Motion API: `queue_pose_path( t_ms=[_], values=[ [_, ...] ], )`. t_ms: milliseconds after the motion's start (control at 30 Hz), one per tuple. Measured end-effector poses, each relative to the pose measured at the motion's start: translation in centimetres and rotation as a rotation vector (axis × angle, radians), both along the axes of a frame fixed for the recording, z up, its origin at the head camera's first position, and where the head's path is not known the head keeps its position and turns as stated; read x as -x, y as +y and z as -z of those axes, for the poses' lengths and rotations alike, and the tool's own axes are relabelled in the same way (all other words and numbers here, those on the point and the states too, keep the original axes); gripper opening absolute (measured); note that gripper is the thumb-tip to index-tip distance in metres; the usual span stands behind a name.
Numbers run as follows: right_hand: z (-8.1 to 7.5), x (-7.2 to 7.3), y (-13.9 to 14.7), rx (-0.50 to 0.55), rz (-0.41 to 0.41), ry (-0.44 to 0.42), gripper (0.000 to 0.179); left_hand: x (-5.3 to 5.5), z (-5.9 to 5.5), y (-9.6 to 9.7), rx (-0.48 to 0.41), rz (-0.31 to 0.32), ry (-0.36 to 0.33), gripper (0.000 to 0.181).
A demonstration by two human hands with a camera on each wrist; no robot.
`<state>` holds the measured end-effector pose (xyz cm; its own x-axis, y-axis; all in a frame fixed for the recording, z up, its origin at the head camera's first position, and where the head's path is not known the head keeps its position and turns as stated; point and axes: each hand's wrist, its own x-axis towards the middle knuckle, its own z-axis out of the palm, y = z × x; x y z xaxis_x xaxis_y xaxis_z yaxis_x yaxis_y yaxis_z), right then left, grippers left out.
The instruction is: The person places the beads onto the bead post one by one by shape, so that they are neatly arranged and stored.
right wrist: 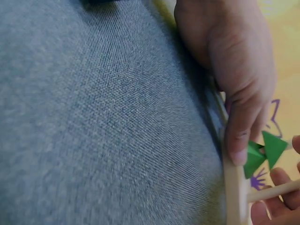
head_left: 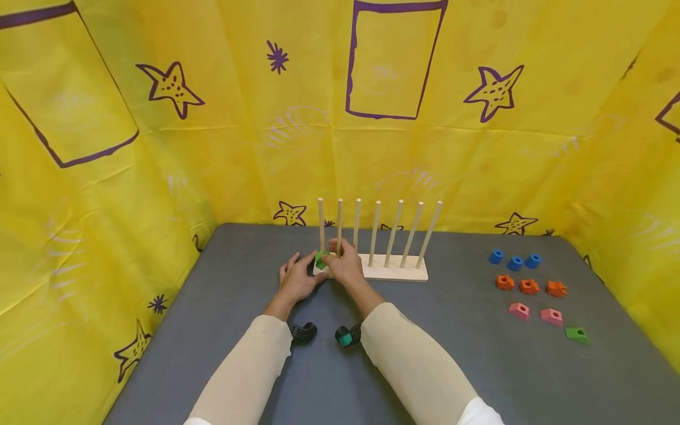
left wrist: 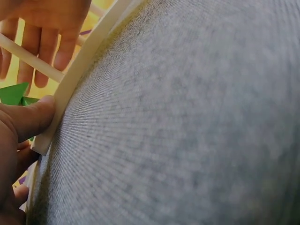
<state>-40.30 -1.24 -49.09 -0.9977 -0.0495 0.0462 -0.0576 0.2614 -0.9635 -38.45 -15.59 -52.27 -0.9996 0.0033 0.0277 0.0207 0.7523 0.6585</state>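
Note:
A pale wooden base carries a row of several upright pegs. Around its leftmost peg sit green blocks; two angular green pieces show in the right wrist view, one turned against the other. My left hand grips the base's left end, its thumb on the front edge and other fingers behind. Beside the blocks is my right hand, around the second peg's lower part. Its fingers look extended and loose in the left wrist view. Contact with the green pieces is unclear.
On the right of the grey table lie blue cylinders, orange notched blocks, two pink blocks and one green block. A yellow patterned cloth stands behind and at both sides.

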Motion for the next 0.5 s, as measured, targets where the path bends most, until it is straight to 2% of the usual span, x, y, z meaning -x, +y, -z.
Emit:
queue_pose_path(
  t_ms=[267, 500],
  values=[
    [-1.1, -1.1, 1.2, -0.084, -0.105, 0.047, 0.052, 0.1, -0.4, -0.5, -0.011, -0.011, -0.003, 0.073],
    [-2.0, -2.2, 2.9, -0.077, -0.148, 0.099, 0.057, 0.6, -0.8, 0.0, -0.19, 0.037, 0.015, 0.078]
  ],
)
